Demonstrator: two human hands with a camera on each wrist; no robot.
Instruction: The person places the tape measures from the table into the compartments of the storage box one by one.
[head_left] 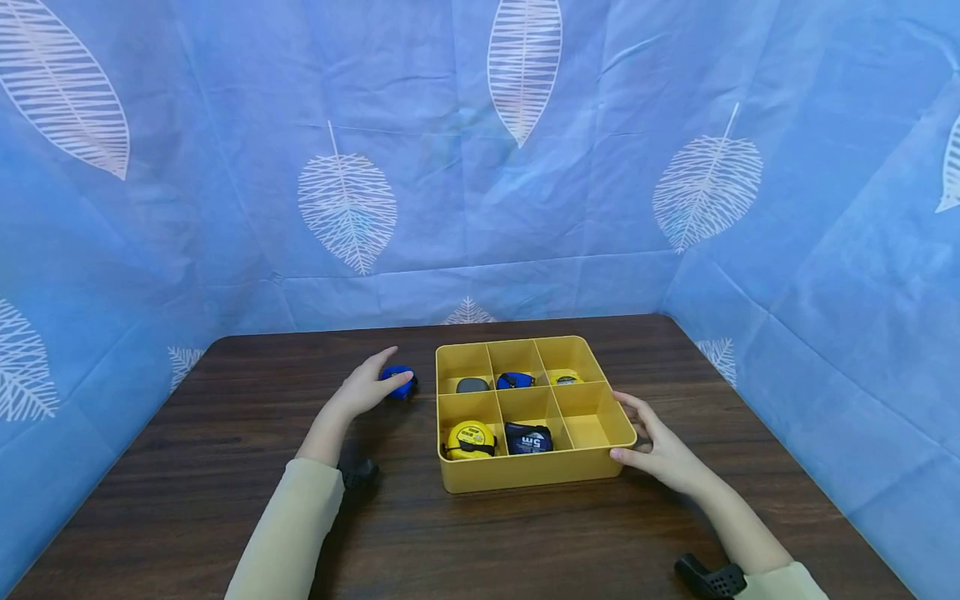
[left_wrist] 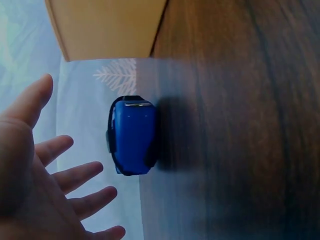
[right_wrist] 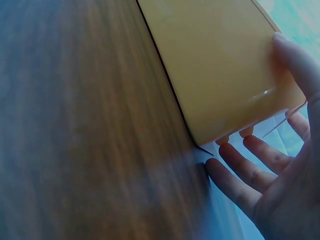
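Observation:
My left hand (head_left: 370, 386) is spread with nothing in its grasp, over and beside a blue tape measure (left_wrist: 134, 137) with black edging. That tape measure stands on the table left of a yellow six-compartment box (head_left: 525, 477). At the box's front right corner, my right hand (head_left: 660, 446) holds on, thumb on the front wall and fingers along the right side. Inside, the front row has a yellow tape measure (head_left: 471, 439) at left and a dark 5m tape measure (head_left: 528, 438) in the middle. Behind them sit a grey rounded item (head_left: 472, 385), a blue tape measure (head_left: 515, 380) and a yellow one (head_left: 566, 377).
A dark wood-grain table (head_left: 420, 542) carries everything. Blue cloth (head_left: 450, 192) with white leaf prints hangs around its back and sides. Each wrist wears a black device (head_left: 708, 577).

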